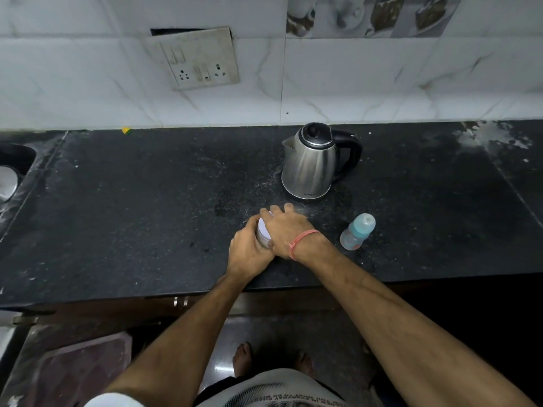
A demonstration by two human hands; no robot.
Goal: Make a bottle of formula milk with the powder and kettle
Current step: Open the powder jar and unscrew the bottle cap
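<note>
Both hands are closed on the small powder jar (263, 234), which stands upright on the dark table (132, 215) near its front edge. The left hand (249, 251) wraps the jar's body from the seven o'clock side, fingers curled round it. The right hand (286, 227) lies over the jar's white top from the four o'clock side, its fingers draped past the far rim. That split, one hand bracing and one on the lid, suggests the lid is being unscrewed, so the jar's vertical axis is the line the turn runs about.

From the jar, the kettle (311, 163) stands at one o'clock, near but apart, lid down, spout pointing to nine o'clock and handle to three. The baby bottle (357, 232) stands at three o'clock, cap on, well clear of the right wrist. The right hand is the nearer to both, so reaching for either would likely fall to it.
</note>
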